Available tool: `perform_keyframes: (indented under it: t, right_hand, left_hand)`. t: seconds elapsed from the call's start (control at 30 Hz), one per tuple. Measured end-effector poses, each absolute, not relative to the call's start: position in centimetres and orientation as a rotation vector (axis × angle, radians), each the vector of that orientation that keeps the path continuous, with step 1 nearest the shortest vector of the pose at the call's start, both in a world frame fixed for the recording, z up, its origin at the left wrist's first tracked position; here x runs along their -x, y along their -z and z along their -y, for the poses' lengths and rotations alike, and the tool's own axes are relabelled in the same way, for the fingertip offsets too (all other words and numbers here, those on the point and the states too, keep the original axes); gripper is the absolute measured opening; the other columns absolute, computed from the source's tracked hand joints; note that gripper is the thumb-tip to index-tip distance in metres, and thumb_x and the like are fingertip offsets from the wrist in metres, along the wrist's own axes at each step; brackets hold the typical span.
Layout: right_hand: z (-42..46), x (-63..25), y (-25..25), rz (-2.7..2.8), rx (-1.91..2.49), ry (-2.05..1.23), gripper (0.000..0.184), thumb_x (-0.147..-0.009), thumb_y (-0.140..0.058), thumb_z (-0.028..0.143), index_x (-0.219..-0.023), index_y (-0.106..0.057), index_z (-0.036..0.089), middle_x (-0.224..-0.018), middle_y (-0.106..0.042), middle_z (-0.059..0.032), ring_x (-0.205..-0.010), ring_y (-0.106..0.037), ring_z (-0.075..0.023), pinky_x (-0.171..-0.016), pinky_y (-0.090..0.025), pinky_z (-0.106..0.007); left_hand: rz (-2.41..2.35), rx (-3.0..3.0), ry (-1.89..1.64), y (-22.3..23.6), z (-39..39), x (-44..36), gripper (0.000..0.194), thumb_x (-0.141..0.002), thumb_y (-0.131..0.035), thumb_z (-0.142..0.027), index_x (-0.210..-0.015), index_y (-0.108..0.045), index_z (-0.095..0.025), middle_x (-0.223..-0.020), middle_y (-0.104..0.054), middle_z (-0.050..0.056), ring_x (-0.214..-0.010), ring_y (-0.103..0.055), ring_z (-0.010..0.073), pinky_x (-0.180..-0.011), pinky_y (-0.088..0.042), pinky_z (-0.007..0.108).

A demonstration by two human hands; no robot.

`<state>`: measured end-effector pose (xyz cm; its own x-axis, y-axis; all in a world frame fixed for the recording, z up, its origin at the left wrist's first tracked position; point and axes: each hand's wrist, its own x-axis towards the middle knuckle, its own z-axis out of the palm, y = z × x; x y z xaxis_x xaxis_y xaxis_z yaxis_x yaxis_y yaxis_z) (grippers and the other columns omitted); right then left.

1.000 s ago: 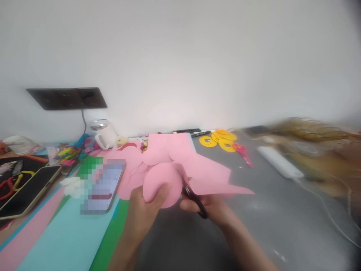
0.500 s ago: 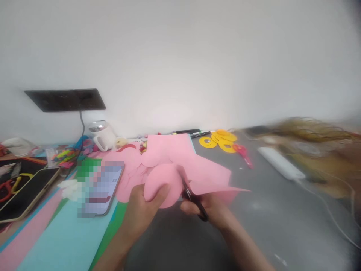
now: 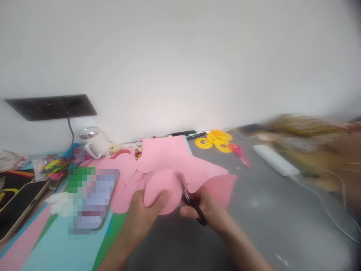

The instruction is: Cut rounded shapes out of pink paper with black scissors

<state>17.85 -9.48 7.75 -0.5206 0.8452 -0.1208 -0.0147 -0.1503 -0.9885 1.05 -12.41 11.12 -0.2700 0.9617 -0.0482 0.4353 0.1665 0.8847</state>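
Observation:
My left hand [image 3: 148, 209] pinches a round piece of pink paper [image 3: 165, 188], thumb on top and fingers underneath. In my right hand [image 3: 201, 207] is a pair of black-handled scissors [image 3: 194, 206], its blades at the right edge of the pink round. A strip of the same pink paper [image 3: 222, 188] curls off to the right, beyond the scissors. Behind the hands lie pink sheets [image 3: 166, 148], and several cut pink circles [image 3: 128, 190] overlap to the left.
A phone [image 3: 98, 199] lies on coloured paper sheets [image 3: 64, 241] at left. Yellow paper rings [image 3: 203, 143], pink scissors [image 3: 239, 154] and black markers [image 3: 196, 136] are at the back. A white power strip [image 3: 275, 160] with its cord lies right, a white mug [image 3: 96, 143] stands back left.
The loose pink strip at the right has swung down and curled nearer my right hand. The view has turned slightly right; both hands keep their grips.

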Motion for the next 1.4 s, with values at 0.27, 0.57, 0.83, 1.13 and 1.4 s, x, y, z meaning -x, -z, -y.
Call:
perform_keyframes:
  t: [0.27,0.57,0.83,1.13,1.4]
  right_hand:
    - [9.1,-18.5,-6.9,1.485,0.826,-1.761,0.046,-0.062,-0.08,0.045,-0.061,-0.042,0.018,-0.057,-0.033,0.0067,-0.054,-0.028,-0.0075,-0.048,-0.022,-0.022]
    - [9.3,-18.5,-6.5,1.427,0.861,-1.768,0.047,-0.059,-0.083,0.042,-0.065,-0.043,0.017,-0.059,-0.034,0.0067,-0.055,-0.029,-0.0074,-0.049,-0.024,-0.021]
    - [9.5,-18.4,-6.5,1.449,0.909,-1.734,0.044,-0.061,-0.081,0.041,-0.066,-0.045,0.017,-0.061,-0.035,0.0057,-0.056,-0.032,-0.0079,-0.05,-0.028,-0.021]
    - [9.9,-18.0,-7.0,1.446,0.945,-1.756,0.04,-0.061,-0.08,0.041,-0.07,-0.05,0.017,-0.057,-0.042,0.0061,-0.051,-0.04,-0.0086,-0.047,-0.033,-0.021]
    - [10.0,-18.1,-6.6,1.443,0.95,-1.758,0.038,-0.062,-0.079,0.038,-0.076,-0.052,0.016,-0.057,-0.05,0.0049,-0.049,-0.048,-0.0099,-0.047,-0.037,-0.021]
  left_hand:
    - [-1.809,-1.32,-1.064,-11.8,12.6,-2.0,0.033,-0.065,-0.065,-0.044,-0.049,-0.05,-0.019,-0.05,-0.044,-0.004,-0.05,-0.037,0.0115,-0.046,-0.035,0.023]
    - [-1.83,-1.383,-0.97,-11.3,12.6,-1.1,0.037,-0.067,-0.063,-0.051,-0.054,-0.057,-0.017,-0.054,-0.053,0.0,-0.055,-0.046,0.015,-0.048,-0.039,0.025]
    - [-1.798,-1.387,-0.857,-11.0,12.3,0.1,0.041,-0.066,-0.063,-0.057,-0.062,-0.059,-0.017,-0.059,-0.059,0.001,-0.06,-0.053,0.0178,-0.055,-0.044,0.028]
    - [-1.838,-1.344,-0.97,-11.4,12.7,-0.4,0.042,-0.066,-0.064,-0.056,-0.053,-0.046,-0.021,-0.05,-0.04,-0.005,-0.051,-0.036,0.0125,-0.049,-0.033,0.026]
    - [-1.674,-1.304,-1.131,-11.3,12.7,-1.0,0.043,-0.072,-0.059,-0.052,-0.049,-0.044,-0.019,-0.048,-0.035,-0.005,-0.049,-0.032,0.0106,-0.046,-0.028,0.024]
